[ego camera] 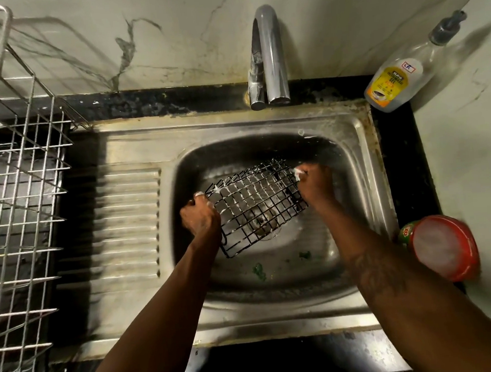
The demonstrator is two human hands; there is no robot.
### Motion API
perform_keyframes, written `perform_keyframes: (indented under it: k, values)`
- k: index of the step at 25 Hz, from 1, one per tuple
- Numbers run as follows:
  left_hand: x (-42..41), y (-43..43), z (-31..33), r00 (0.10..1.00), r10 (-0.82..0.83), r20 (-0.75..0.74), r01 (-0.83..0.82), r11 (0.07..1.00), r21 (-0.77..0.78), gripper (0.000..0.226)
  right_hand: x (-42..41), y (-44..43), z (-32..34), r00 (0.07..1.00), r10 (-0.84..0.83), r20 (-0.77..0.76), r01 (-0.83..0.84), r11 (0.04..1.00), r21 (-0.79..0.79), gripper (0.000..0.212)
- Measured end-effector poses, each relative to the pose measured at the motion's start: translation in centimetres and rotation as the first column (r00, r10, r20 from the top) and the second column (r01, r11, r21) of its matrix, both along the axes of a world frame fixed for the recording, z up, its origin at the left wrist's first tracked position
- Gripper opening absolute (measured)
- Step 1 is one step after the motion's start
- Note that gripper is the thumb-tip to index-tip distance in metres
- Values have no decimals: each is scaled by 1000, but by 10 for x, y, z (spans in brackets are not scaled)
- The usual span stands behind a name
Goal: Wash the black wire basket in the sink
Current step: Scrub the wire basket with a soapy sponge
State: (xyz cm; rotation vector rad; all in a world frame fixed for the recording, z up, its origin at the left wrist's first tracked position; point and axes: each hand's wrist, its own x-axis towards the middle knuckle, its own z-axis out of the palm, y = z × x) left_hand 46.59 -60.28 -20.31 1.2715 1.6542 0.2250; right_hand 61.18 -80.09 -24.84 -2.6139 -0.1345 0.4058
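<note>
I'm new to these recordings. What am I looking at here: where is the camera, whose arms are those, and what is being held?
No machine: a person wears one camera on the head, looking down at their own bare arms. The left hand grips the left edge of the black wire basket, held tilted in the steel sink. The sudsy right hand is at its far right edge; what its fingers hold is hidden. Around: a tap, a dish-soap bottle, a red tub, a wire drying rack.

A home kitchen: a steel sink (360,135) with ribbed drainboard (129,221), chrome tap (269,57), dishwash gel bottle (392,83), wire dish rack (17,180), marble-patterned wall (139,41).
</note>
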Motion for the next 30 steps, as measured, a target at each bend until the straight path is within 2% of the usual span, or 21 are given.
perform_keyframes:
  k: [3, 6, 8, 10, 13, 16, 18, 20, 21, 24, 26, 30]
  values:
    - [3, 2, 1, 1000, 8, 4, -8, 1000, 0, 28, -44, 20, 22, 982, 160, 99, -166, 984, 60, 32]
    - [5, 3, 1, 1000, 9, -7, -9, 1000, 4, 34, -120, 50, 50, 893, 370, 255, -422, 886, 191, 33]
    - [5, 2, 3, 1000, 3, -6, -3, 1000, 4, 37, -146, 49, 54, 875, 403, 268, -463, 859, 218, 40]
    - [3, 1, 2, 1000, 14, 9, -14, 1000, -6, 38, -126, 31, 50, 930, 299, 216, -342, 918, 202, 40]
    - [-3, -1, 2, 999, 37, 6, -37, 999, -16, 37, -62, -9, 32, 991, 68, 118, -66, 998, -19, 32]
    - [-3, -3, 4, 999, 52, 2, -52, 999, -17, 38, -23, -26, 25, 998, 25, 54, -16, 987, -159, 30]
    - [-1, -2, 5, 1000, 23, 4, -23, 1000, 6, 37, -30, -16, 27, 998, 0, 55, 7, 992, -124, 30]
    - [2, -3, 7, 1000, -4, -11, 4, 1000, 23, 38, -51, 0, 35, 995, -60, 84, 61, 998, -4, 27]
    - [3, -3, 8, 1000, -3, -16, 3, 1000, 23, 36, -66, 9, 39, 993, -43, 110, 37, 998, 60, 26]
    - [5, -4, 9, 1000, 0, -26, 0, 1000, 19, 31, -113, 33, 53, 970, 158, 187, -194, 963, 189, 26]
    - [4, -4, 9, 1000, -2, -1, 2, 1000, 17, 28, -114, 34, 54, 939, 236, 249, -289, 936, 200, 25]
    - [2, -5, 10, 999, -44, 9, 44, 998, 33, 28, -68, 17, 50, 985, 41, 166, -55, 995, 82, 27]
